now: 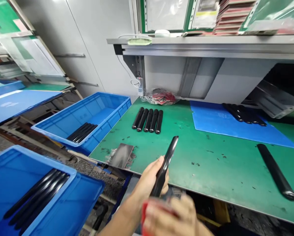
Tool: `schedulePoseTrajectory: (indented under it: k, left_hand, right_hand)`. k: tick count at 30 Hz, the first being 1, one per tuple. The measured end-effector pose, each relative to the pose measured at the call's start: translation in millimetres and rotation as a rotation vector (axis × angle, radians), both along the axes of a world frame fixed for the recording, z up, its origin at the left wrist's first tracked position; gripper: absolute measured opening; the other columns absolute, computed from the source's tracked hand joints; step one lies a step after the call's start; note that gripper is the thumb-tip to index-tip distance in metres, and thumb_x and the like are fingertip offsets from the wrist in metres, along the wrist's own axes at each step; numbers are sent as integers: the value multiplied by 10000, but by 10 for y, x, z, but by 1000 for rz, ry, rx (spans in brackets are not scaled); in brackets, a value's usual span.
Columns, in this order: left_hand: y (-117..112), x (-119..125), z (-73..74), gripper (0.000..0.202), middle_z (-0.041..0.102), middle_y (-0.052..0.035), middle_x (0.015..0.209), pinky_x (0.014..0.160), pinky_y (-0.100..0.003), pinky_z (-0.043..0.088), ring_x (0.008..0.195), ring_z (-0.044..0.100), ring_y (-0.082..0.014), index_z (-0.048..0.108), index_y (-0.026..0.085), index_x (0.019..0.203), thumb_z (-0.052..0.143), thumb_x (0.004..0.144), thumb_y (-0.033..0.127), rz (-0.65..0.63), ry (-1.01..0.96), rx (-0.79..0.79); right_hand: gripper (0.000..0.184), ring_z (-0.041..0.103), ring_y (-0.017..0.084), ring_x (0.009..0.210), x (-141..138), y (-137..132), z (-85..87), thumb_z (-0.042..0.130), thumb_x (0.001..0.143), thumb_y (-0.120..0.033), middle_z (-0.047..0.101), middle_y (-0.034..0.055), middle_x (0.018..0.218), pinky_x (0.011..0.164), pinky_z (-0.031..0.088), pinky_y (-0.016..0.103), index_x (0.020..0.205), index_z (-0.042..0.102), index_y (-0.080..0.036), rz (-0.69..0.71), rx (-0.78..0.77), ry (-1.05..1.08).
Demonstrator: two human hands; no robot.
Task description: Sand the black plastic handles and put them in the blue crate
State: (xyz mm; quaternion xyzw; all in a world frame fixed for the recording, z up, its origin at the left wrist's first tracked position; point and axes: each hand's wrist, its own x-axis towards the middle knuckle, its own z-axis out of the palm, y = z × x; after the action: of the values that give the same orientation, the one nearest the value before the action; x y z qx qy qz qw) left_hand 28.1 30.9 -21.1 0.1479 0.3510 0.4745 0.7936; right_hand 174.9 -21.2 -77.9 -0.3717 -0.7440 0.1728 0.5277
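My left hand [150,180] is closed round a long black rod [167,162], gripping its lower part while the tip points up and away over the green mat [211,154]. My right hand [171,218], blurred by motion at the bottom edge, is closed on a red object [147,209] pressed against the rod's near end. Several short black handles [148,120] lie in a row on the mat ahead. Another long black rod [276,171] lies alone at the right.
Blue bins with black rods stand at left [88,121] and lower left [39,193]. A blue sheet [211,123] at the back right carries more black pieces [244,113]. A dark abrasive pad [121,155] lies near the mat's front edge. A bagged red item [160,96] sits against the wall.
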Motion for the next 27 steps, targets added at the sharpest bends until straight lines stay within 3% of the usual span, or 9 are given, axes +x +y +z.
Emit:
schedulePoseTrajectory:
  k: [3,5,7,11,13,16,20,23,27]
  left_hand:
    - [-55,-171,80,476,497,54,569,405,-150,306,431,429,-48,615,141,884,873,696,493,43,22,-89]
    - [-139,-305,143,489,446,72,523,390,-149,270,402,367,-37,658,134,923,877,688,503,-23,24,-88]
    - [-269,-449,220,490,416,75,490,382,-149,269,391,353,-42,697,140,1015,864,716,490,-81,51,-51]
    - [-497,-704,393,547,520,8,551,478,-184,460,618,635,-169,699,177,1150,875,709,449,-16,-72,39]
    - [-486,-764,439,551,674,-50,815,541,-235,549,823,702,-224,634,247,1246,831,759,412,129,-163,23]
    - [-310,-753,390,547,675,-80,1188,473,-218,548,858,719,-203,501,310,1358,722,860,262,246,-91,-83]
    - [-75,-664,185,409,672,-117,1107,518,-254,583,748,700,-173,559,182,1310,655,933,309,300,128,-95]
    - [-34,-648,96,552,673,-96,1056,469,-221,535,568,634,-113,508,180,1394,715,896,296,312,217,11]
    - [-72,-706,117,621,649,-12,885,467,-163,482,544,594,-84,427,262,1469,699,911,242,322,128,-22]
  right_hand:
    - [331,706,211,859,-98,199,262,818,785,-502,779,-50,993,768,512,335,1104,739,-467,157,13,-76]
    - [342,676,218,851,-127,447,432,847,716,-575,777,-70,984,780,491,358,1033,748,-496,195,-107,-5]
    - [268,627,227,891,-110,756,538,754,803,-611,764,-56,1049,852,472,399,1036,751,-478,120,-254,103]
    - [353,555,249,1013,-52,1137,552,615,939,-542,712,46,1201,1025,371,467,1185,734,-317,-7,-481,225]
    - [459,586,242,957,-99,1083,531,507,977,-592,726,81,1100,960,431,449,1190,723,-249,-26,-590,338]
    - [554,615,207,789,-259,848,538,423,983,-648,714,83,913,758,509,371,1203,662,-199,26,-866,653]
    - [536,607,183,738,-450,638,526,674,851,-640,701,93,855,711,518,305,1078,664,-154,105,-1219,1046]
    - [561,618,198,790,-503,565,447,643,869,-659,717,92,911,768,529,322,1151,673,-175,-5,-1088,927]
    - [464,581,259,1173,-521,399,441,525,967,-596,638,77,1333,1061,430,421,1279,677,-288,33,-679,471]
